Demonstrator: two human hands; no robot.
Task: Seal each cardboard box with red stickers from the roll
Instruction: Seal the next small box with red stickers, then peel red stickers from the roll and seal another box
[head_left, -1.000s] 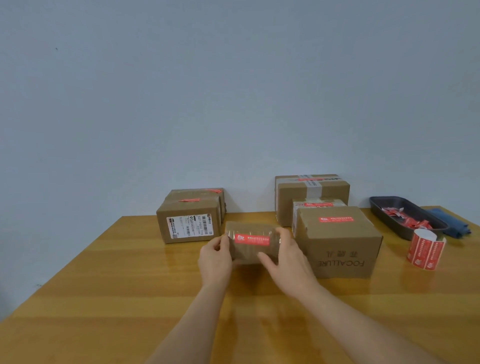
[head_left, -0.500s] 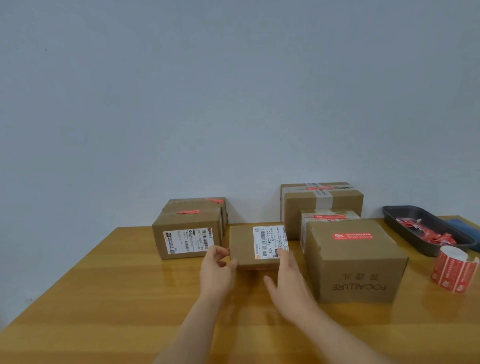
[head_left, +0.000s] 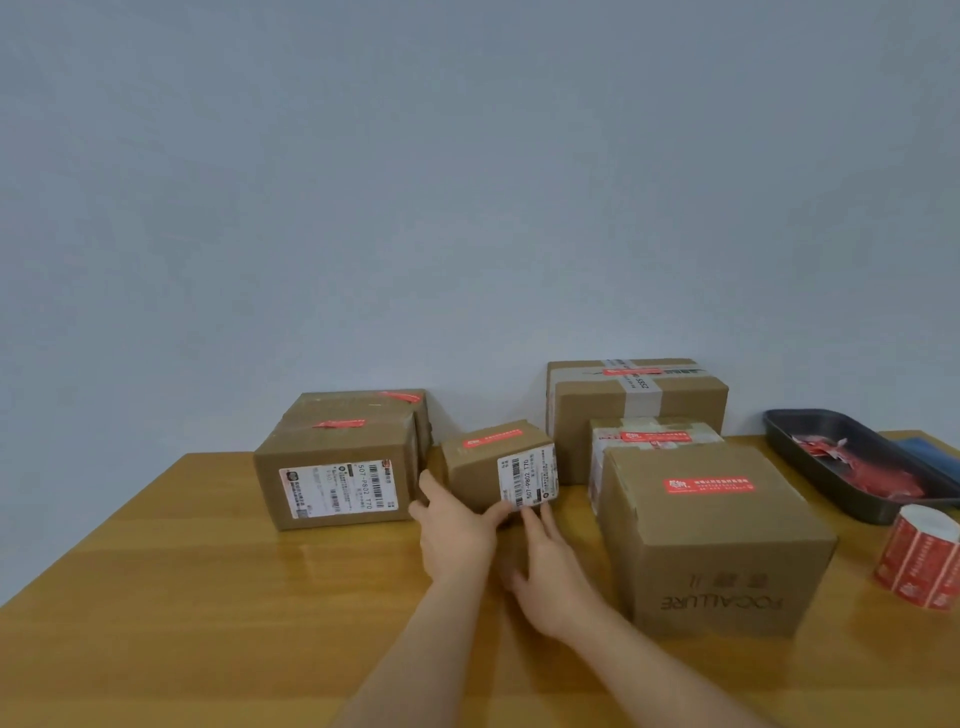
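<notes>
small box (head_left: 488, 467) turned, red sticker (head_left: 492, 438) now topside

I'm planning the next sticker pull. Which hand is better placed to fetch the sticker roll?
Right. The right hand lies nearer the sticker roll at the table's right edge; the left hand holds the small box.

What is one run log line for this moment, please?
left hand: holds small box | right hand: open, touching it | sticker roll: on table
</notes>
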